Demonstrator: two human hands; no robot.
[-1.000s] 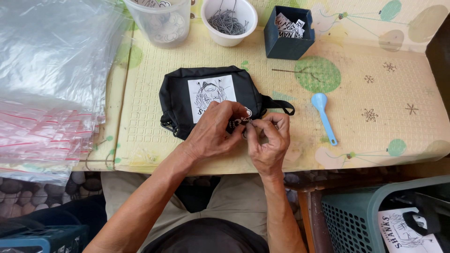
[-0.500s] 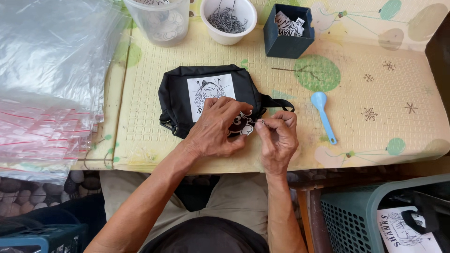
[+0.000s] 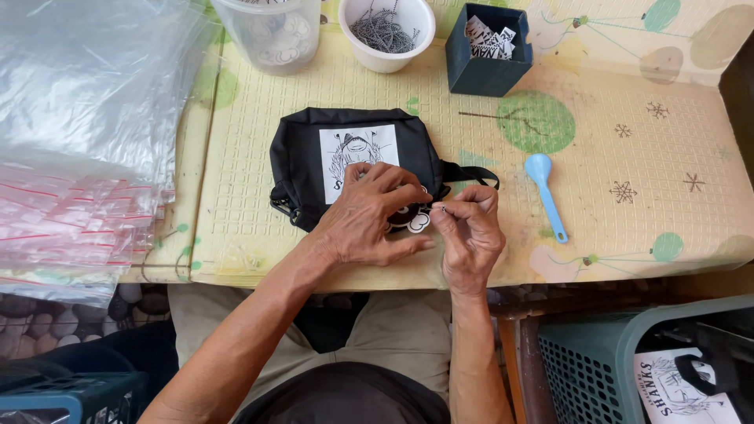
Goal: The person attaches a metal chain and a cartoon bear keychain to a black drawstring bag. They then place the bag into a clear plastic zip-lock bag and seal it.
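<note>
The black pouch [image 3: 361, 161] with a white printed patch lies near the front edge of the table [image 3: 628, 133], its long axis running left to right. The left hand [image 3: 369, 220] rests on the pouch's right front corner, fingers curled over a small black-and-white charm [image 3: 410, 221] that it presses there. The right hand [image 3: 470, 235] sits just to the right of the charm, thumb and forefinger pinched on a small metal bit too small to identify, so the charm lies directly to the left of that pinch, almost touching it.
</note>
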